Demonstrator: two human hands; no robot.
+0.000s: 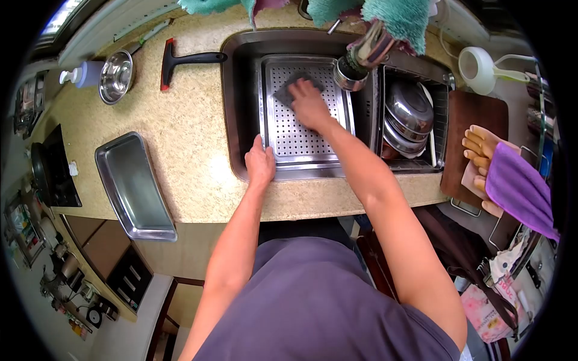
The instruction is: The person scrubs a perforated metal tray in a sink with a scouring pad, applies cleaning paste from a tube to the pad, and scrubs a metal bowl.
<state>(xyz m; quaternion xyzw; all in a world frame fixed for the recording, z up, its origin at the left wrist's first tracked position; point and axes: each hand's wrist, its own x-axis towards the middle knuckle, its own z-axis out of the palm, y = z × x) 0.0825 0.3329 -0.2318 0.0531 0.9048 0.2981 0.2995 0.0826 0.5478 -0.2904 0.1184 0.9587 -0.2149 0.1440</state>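
A perforated steel tray point(295, 135) lies over the left basin of the sink point(241, 108). My right hand point(310, 105) presses a dark grey cloth point(289, 90) on the upper middle of the tray, with its fingers over the cloth. At the tray's lower left corner, my left hand point(260, 162) grips the edge, its thumb side against the rim. What its other fingers do under the edge is hidden.
The faucet point(370, 48) hangs over the tray's upper right. Bowls point(409, 111) fill a rack in the right basin. On the counter are a squeegee point(192, 58), a steel bowl point(116, 77) and a deep metal tray point(135, 186). A brown board point(472, 120) stands right.
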